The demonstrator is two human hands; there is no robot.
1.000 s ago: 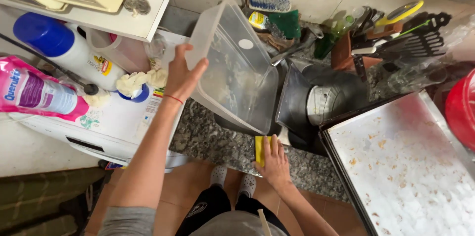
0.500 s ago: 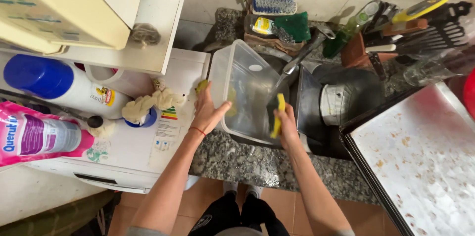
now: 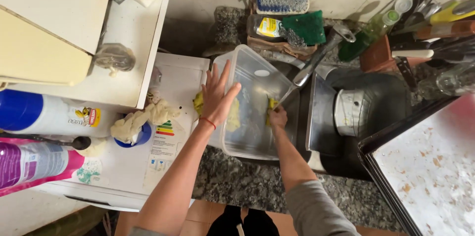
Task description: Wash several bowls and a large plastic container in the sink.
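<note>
A clear rectangular plastic container (image 3: 250, 139) rests tilted over the sink's left edge. My left hand (image 3: 217, 95) presses flat on its left wall, fingers spread, a red string on the wrist. My right hand (image 3: 278, 116) is inside the container, shut on a yellow sponge (image 3: 271, 106) that touches the inner wall. A metal tap (image 3: 316, 60) reaches over the container's right side. A yellow cloth (image 3: 199, 103) shows behind my left hand.
A metal bowl (image 3: 352, 112) sits in the dark sink. A large baking tray (image 3: 425, 166) lies at the right. A brush (image 3: 282, 2), a green scourer (image 3: 308, 25) and bottles line the back. A white appliance (image 3: 143, 157) with bottles stands at the left.
The container has been lowered from upright towards the sink. My right hand has gone from the counter edge into the container with the sponge. My left hand has spread flat on its wall.
</note>
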